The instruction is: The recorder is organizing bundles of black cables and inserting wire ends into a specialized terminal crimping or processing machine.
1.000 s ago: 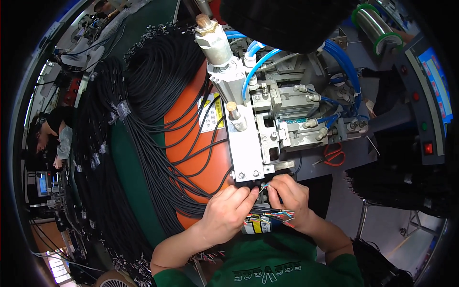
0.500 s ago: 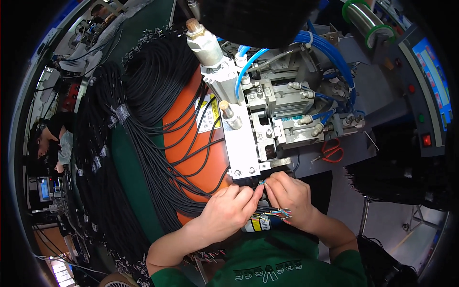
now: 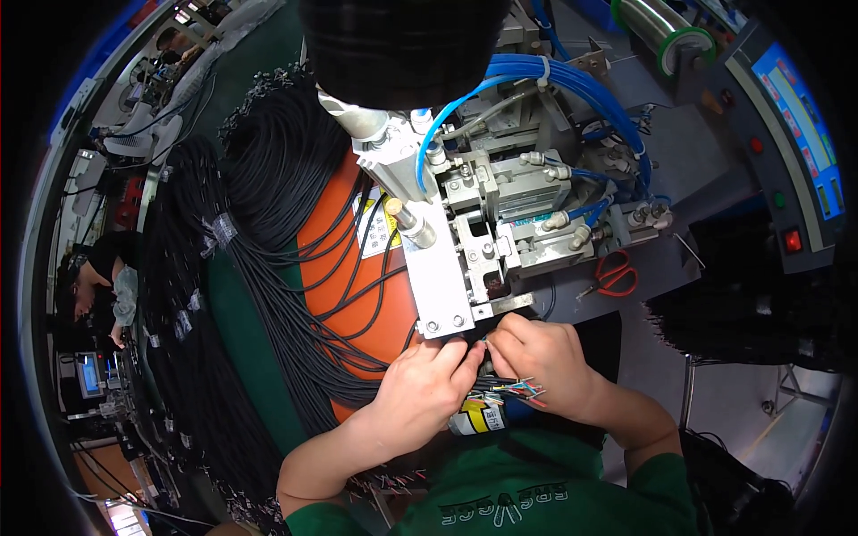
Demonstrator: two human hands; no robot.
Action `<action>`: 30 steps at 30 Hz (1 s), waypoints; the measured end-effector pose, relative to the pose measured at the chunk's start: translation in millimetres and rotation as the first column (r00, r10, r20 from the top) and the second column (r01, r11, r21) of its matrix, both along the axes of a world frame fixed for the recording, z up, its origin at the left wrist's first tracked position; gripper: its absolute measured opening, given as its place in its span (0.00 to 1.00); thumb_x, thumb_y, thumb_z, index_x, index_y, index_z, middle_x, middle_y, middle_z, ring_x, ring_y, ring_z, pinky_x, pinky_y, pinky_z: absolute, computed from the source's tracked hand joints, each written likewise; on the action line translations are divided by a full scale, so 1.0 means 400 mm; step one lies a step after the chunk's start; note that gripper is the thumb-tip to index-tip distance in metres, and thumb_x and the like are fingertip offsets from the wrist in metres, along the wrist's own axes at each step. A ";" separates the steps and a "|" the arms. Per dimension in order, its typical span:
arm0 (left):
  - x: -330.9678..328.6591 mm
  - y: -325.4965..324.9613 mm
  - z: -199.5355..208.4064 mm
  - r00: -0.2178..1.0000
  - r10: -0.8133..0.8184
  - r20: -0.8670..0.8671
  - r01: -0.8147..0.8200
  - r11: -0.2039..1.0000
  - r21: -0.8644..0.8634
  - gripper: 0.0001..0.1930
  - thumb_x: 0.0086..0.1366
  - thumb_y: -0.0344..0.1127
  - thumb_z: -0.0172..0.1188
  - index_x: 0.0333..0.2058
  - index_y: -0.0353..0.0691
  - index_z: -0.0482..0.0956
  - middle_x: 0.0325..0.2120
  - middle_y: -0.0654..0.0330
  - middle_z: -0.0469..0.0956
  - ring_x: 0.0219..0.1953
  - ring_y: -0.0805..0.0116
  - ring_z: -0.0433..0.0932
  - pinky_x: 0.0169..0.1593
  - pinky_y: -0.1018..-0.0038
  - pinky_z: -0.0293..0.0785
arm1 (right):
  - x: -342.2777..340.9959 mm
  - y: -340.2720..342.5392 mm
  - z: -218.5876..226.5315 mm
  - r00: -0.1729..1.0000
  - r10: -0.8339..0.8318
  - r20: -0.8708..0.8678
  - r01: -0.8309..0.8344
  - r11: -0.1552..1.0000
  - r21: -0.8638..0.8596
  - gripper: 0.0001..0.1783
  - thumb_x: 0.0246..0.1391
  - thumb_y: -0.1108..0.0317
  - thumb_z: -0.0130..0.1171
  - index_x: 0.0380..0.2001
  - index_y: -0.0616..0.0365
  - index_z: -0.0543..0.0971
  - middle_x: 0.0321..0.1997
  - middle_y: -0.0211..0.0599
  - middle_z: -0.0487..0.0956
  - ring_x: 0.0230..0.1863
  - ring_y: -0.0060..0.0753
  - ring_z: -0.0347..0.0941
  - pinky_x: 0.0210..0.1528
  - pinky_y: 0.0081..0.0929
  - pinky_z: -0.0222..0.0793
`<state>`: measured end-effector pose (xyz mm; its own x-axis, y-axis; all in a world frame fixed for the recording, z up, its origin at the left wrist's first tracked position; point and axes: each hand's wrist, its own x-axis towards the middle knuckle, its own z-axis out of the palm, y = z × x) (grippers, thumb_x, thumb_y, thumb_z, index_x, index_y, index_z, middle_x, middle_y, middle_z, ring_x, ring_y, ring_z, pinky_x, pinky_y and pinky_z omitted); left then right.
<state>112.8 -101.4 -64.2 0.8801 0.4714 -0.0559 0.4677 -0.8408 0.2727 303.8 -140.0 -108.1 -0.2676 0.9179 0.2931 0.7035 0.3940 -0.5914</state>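
Note:
My left hand [image 3: 427, 390] is closed at the front edge of a metal pneumatic machine [image 3: 440, 284], its fingertips pinching a black cable that is mostly hidden. Close beside it, my right hand [image 3: 542, 364] is closed too, thumb and forefinger pinched at the thin bluish wire ends [image 3: 483, 341] of that cable. Below the fingers runs a bundle of black cables with bare coloured wires [image 3: 517, 389] fanning out by my right palm. More black cables [image 3: 290, 326] stretch leftward over an orange surface [image 3: 384, 308].
Red-handled scissors [image 3: 615, 275] lie right of the machine. Blue air hoses [image 3: 626, 112] arch over it. A wire spool [image 3: 660, 31] and a control panel [image 3: 791, 134] stand at the upper right. Dark cable bundles hang at right [image 3: 742, 330]. A co-worker's hand [image 3: 117, 335] shows far left.
The whole view has shifted, so the machine sits slightly further left and its top is now covered by a dark shape. My hands stay pinched together at the machine's front edge.

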 end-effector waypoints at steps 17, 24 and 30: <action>0.002 -0.012 -0.007 0.996 -0.009 0.085 -0.001 0.993 0.120 0.21 0.51 0.29 0.54 0.46 0.30 0.74 0.26 0.61 0.64 0.28 0.68 0.67 0.31 0.75 0.68 | -0.025 -0.011 -0.061 0.955 -0.085 -0.284 0.145 0.969 0.200 0.07 0.40 0.78 0.63 0.27 0.62 0.77 0.26 0.37 0.76 0.22 0.36 0.75 0.22 0.26 0.69; 0.001 -0.012 -0.007 0.996 -0.014 0.091 0.003 0.992 0.126 0.19 0.52 0.29 0.54 0.45 0.31 0.75 0.26 0.62 0.64 0.27 0.69 0.67 0.31 0.75 0.68 | -0.034 -0.017 -0.066 0.954 -0.106 -0.282 0.185 0.945 0.270 0.07 0.41 0.77 0.62 0.27 0.63 0.76 0.26 0.38 0.76 0.22 0.36 0.74 0.22 0.27 0.70; -0.002 -0.015 -0.009 0.999 -0.024 0.027 0.022 0.995 0.096 0.38 0.34 0.34 0.63 0.51 0.32 0.71 0.28 0.60 0.63 0.29 0.65 0.68 0.31 0.73 0.68 | -0.017 -0.012 -0.059 0.917 -0.114 -0.383 0.125 0.992 0.004 0.04 0.46 0.77 0.59 0.28 0.64 0.76 0.27 0.40 0.76 0.22 0.39 0.74 0.22 0.28 0.69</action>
<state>112.1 -107.2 -67.8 0.8914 0.4530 0.0129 0.4413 -0.8741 0.2033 297.0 -144.9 -131.6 -0.0195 0.9261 0.3767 0.4693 0.3412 -0.8144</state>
